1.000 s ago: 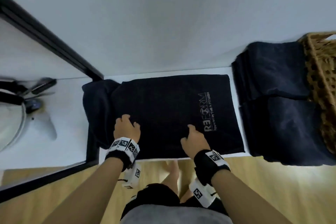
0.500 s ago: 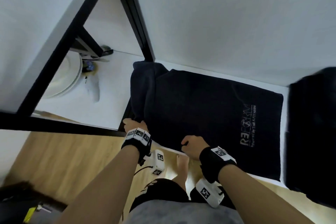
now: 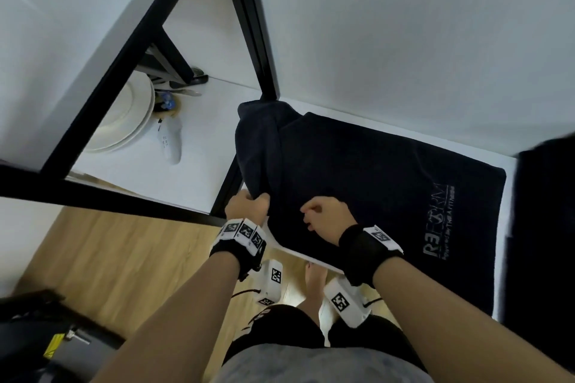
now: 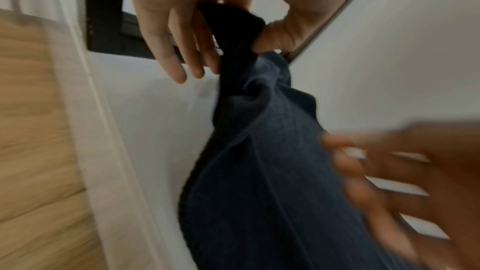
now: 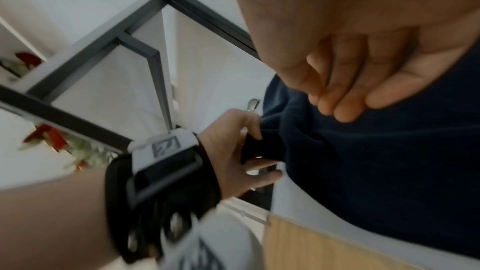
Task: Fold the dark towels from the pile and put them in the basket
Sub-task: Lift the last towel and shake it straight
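A dark towel (image 3: 373,196) with a grey logo lies flat on the white table (image 3: 305,253); its left end is bunched up and hangs over the table's left edge. My left hand (image 3: 249,205) pinches the near corner of that bunched end between thumb and fingers, as the left wrist view shows for the towel (image 4: 259,171). My right hand (image 3: 323,218) hovers over the towel near its front edge with its fingers (image 5: 337,100) loosely curled and nothing in them. The pile of dark towels (image 3: 547,227) shows at the right edge. The basket is out of view.
A black metal frame (image 3: 245,25) stands at the table's left end. Beyond it, on a white surface, lie stacked white plates (image 3: 124,121), some utensils and a white controller (image 3: 169,143). Wooden floor (image 3: 109,258) is below, with a dark object (image 3: 46,336) at the lower left.
The view swung left, and the basket left the frame. My left hand moved from the towel's top to its bunched left end and took hold of it. My right hand drew back toward the front edge.
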Available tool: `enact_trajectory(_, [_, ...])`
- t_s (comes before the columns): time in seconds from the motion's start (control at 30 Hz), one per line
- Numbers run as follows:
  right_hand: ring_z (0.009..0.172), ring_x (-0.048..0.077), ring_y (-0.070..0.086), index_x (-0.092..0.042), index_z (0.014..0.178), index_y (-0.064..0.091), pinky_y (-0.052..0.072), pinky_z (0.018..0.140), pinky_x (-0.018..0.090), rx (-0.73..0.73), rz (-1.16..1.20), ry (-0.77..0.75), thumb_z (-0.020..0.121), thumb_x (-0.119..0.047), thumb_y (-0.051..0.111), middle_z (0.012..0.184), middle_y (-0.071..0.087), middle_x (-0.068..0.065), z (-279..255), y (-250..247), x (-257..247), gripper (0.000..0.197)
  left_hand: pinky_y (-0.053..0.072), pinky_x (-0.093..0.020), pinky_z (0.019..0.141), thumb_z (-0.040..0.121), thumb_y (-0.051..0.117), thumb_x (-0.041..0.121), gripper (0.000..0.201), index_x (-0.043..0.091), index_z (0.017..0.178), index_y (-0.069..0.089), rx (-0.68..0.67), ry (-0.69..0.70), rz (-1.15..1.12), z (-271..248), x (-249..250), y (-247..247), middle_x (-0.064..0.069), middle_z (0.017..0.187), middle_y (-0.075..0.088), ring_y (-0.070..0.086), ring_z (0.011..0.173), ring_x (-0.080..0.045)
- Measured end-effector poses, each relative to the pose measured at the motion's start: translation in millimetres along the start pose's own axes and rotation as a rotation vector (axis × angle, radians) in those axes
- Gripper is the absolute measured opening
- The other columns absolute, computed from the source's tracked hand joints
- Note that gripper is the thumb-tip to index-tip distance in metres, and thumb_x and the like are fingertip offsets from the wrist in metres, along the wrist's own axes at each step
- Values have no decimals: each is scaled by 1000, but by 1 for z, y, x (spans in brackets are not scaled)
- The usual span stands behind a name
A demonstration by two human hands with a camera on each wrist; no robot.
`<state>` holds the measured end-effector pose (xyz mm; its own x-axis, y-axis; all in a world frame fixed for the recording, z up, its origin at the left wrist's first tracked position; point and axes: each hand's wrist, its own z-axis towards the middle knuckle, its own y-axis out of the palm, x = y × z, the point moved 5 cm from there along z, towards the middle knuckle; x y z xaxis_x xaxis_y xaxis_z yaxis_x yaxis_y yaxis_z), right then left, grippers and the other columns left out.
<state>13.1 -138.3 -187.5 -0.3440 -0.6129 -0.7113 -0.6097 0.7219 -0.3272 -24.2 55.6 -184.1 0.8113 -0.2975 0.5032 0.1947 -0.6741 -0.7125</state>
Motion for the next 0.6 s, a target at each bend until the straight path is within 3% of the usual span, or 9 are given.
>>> enact_trajectory(0.07, [71,10,68,-25,87,69,54,66,21,69,206,-26,95,-21,51,83,71,-2,8,4,-25,20,33,-27,48,69,66,22,34,18,56,35,19,133,-28,-12,11,-2,4,56,41,39,53,-15])
enact_trajectory(0.13, [76,14,68,-23,90,68,58,75,32,79,387,-1,96,-30,53,88,71,2,17,10,-43,18,34,-21,52,67,69,12,33,18,58,38,-1,335,-57,-26,27,-3,5,63,44,40,55,-12])
enact_trajectory(0.23, [94,22,69,-20,100,65,57,87,43,16,561,68,90,-44,64,102,69,6,25,16,-55,26,42,-12,69,66,72,2,24,17,72,54,-152,570,-101,-40,45,3,4,88,57,56,76,-9])
enact_trajectory(0.27, [97,22,68,-19,104,63,57,86,42,16,601,89,86,-44,69,105,69,6,27,14,-54,31,46,-18,75,68,70,0,23,18,78,58,-226,584,-143,-41,48,6,2,92,61,60,83,-11])
enact_trajectory(0.33, [93,18,68,-20,109,60,58,75,34,23,646,123,82,-38,76,106,68,6,27,6,-47,37,53,-30,76,73,59,-8,32,21,86,63,-357,464,-327,-36,47,10,0,90,68,66,86,-18])
enact_trajectory(0.4, [84,15,69,-16,111,63,56,63,26,26,692,142,85,-26,75,103,70,7,25,-4,-39,31,57,-37,77,76,52,-15,41,21,91,63,-387,336,-444,-26,46,15,1,93,71,70,85,-20])
enact_trajectory(0.43, [79,14,69,-12,112,66,56,60,24,29,701,139,88,-18,72,99,70,8,23,-8,-36,26,58,-39,78,77,51,-14,42,23,94,62,-359,327,-423,-21,47,16,4,96,71,70,82,-20])
enact_trajectory(0.5, [79,18,68,-6,115,68,58,67,28,36,689,128,90,-5,65,95,71,12,20,-19,-29,25,57,-33,80,77,55,-10,45,25,105,60,-266,490,-187,-12,61,20,7,110,65,67,81,-18])
enact_trajectory(0.6, [81,25,65,-7,107,71,55,78,40,7,611,104,88,3,58,89,68,14,12,-34,-24,25,47,-8,81,73,58,-13,70,21,133,51,-334,771,115,-5,83,35,3,144,35,59,100,-9])
